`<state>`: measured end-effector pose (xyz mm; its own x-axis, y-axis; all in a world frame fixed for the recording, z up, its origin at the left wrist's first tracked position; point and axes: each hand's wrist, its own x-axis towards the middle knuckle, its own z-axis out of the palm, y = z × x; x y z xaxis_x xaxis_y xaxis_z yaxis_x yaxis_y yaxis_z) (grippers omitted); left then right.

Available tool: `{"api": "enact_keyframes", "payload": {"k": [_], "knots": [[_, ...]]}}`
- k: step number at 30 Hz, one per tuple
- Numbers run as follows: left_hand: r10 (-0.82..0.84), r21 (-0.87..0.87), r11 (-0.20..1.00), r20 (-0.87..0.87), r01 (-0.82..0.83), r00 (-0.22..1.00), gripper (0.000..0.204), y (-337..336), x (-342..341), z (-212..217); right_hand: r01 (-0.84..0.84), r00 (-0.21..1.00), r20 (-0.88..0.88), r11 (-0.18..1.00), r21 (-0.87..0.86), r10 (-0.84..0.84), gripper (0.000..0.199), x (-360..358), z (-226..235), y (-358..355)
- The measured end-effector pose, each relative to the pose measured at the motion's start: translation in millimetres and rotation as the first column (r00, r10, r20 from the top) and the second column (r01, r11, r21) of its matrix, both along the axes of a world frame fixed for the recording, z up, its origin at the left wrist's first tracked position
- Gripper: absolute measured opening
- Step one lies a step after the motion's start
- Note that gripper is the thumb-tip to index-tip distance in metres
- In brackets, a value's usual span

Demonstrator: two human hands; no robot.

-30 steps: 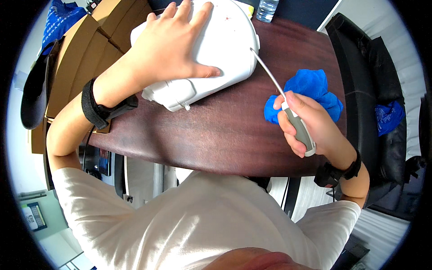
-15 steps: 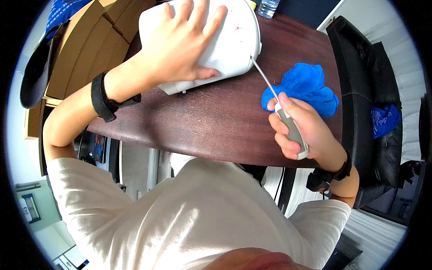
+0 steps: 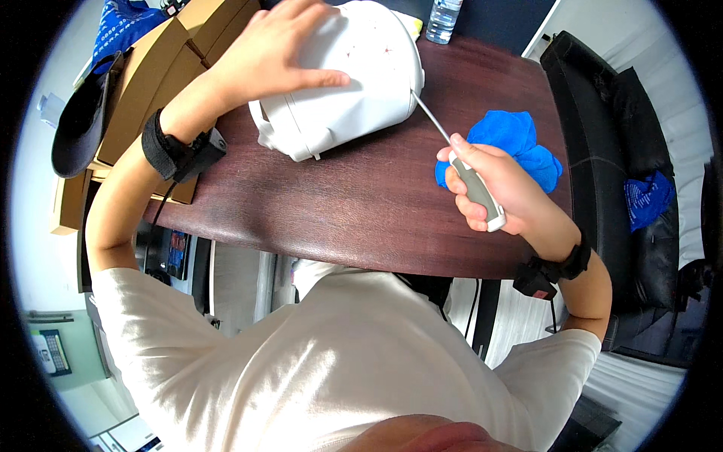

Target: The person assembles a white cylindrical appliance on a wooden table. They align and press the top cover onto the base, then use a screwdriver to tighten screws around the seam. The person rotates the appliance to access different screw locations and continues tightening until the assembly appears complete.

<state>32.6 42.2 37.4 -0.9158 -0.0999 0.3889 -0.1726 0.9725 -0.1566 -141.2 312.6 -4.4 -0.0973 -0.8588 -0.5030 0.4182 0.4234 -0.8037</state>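
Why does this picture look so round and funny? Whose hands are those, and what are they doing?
A camera worn on a person's head looks down, and its wide lens bends everything round. Below is the person's own white shirt. The left hand rests flat on a white plastic appliance lying on a dark wooden table. The right hand grips a screwdriver, whose thin metal tip touches the appliance's side. A blue cloth lies beside that hand. Cardboard boxes and a water bottle are further back.

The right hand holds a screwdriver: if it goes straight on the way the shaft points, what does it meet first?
The right hand would most likely meet the white appliance: the screwdriver tip already sits at its side edge.
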Motion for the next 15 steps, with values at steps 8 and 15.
{"api": "enact_keyframes", "payload": {"k": [8,15], "knots": [[0.247,0.065,0.966,0.028,-0.249,0.969,0.123,-11,-1,-20,0.032,0.999,-0.041,0.996,0.088,-0.028,0.041,-3,-7,-6],[0.198,-0.01,0.98,0.008,-0.198,0.98,0.119,-6,-1,-23,-0.029,0.941,-0.326,0.982,0.184,0.089,0.035,-14,6,-14]]}}
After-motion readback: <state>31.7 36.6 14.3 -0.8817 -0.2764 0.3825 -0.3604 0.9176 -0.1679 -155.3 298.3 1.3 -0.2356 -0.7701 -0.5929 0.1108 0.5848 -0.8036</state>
